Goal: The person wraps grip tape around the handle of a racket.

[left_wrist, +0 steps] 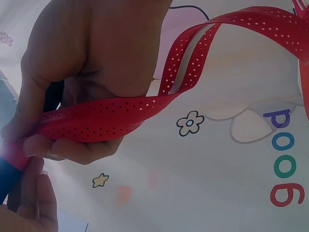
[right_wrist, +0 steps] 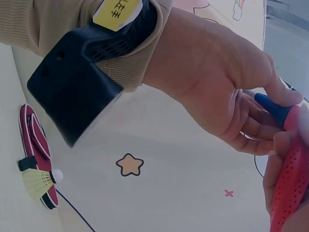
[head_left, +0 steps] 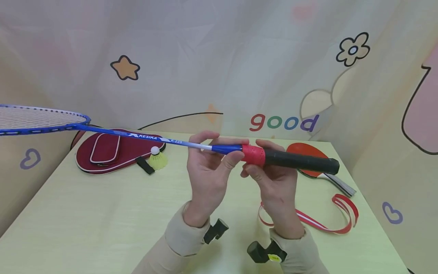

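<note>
A blue badminton racket point(head_left: 186, 144) is held up over the table, its strung head off to the left and its black handle pointing right. My left hand point(head_left: 207, 182) pinches the blue cone above the handle, thumb in front. Red perforated grip tape point(head_left: 253, 155) is wrapped round the top of the handle; below it the black grip shows. My right hand point(head_left: 278, 188) holds the tape against the handle. In the left wrist view, the loose tape point(left_wrist: 96, 118) runs under the right palm, then twists away; a pale strip shows on its back.
The tape's tail curls on the table point(head_left: 102, 213) at right, near a red table tennis bat point(head_left: 306, 150). Back left lie a maroon racket cover point(head_left: 126, 146), a yellow shuttlecock point(head_left: 158, 160) and a small black strip point(head_left: 145, 166). A printed curtain point(head_left: 205, 57) hangs behind.
</note>
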Available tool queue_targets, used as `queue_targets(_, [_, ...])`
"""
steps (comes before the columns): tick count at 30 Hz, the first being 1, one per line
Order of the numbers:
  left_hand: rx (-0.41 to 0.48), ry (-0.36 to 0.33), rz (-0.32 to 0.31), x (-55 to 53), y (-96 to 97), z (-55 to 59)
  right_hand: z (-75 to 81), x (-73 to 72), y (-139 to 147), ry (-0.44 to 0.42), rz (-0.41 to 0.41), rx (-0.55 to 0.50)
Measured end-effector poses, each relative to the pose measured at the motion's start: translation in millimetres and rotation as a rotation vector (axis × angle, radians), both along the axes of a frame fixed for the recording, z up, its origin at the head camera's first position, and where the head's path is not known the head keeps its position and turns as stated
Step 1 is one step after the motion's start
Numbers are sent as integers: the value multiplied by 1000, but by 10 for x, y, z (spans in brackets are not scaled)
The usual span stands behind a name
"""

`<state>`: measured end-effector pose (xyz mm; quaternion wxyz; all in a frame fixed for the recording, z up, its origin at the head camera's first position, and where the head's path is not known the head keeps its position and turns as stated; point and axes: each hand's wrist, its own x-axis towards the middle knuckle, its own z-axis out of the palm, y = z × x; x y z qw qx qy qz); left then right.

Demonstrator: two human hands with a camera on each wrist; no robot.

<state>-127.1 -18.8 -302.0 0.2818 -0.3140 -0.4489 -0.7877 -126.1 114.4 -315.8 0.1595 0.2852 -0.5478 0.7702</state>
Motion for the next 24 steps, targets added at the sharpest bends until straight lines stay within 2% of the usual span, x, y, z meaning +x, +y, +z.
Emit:
queue_targets(2, [-2, -6, 17, 1, 10, -2, -2, -2, -1, 4, 6, -19])
queue_targets(5, [0, -9, 14, -2, 25, -12, -1, 11, 3, -29, -30, -1])
queue_targets(9, [-11, 11, -50, 0, 37, -9, 4, 20, 8, -59, -80, 23])
queue_targets(11, [-19, 21, -96, 7, 39, 3, 4, 21, 9, -66, -89, 19])
queue_targets(14, [-29, 33, -131, 17, 38, 17, 9, 29, 7, -72, -81, -2])
queue_targets(24, [-41, 24, -108, 19, 23, 17, 11, 35, -4, -64, -32, -24])
